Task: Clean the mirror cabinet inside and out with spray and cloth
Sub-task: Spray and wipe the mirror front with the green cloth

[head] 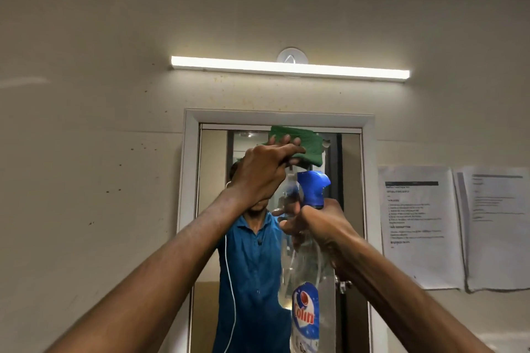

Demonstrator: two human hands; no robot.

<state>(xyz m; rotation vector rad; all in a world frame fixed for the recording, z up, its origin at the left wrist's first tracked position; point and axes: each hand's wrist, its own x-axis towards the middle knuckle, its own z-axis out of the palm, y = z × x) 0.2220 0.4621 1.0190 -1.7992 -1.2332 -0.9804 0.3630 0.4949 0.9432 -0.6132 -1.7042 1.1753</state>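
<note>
1. Mirror cabinet, white-framed, wall-mounted [189, 180]: door closed, glass facing both raised hands.
2. Left hand [263, 175]: fingers curled round a folded green cloth [304, 146], holding it high near the top edge of the glass. Whether the cloth touches the mirror cannot be told.
3. Right hand [324, 226]: clamped about the neck of a clear plastic spray bottle with blue trigger head [311, 189]; long axis upright, body hanging below the hand, nozzle just beneath the cloth.
4. Governing relation: the cloth lies above and slightly left of the nozzle; the left hand is the nearer to the upper glass, so wiping likely falls to it.
5. Fluorescent strip light [289, 69]: above the cabinet, above both hands.
</note>
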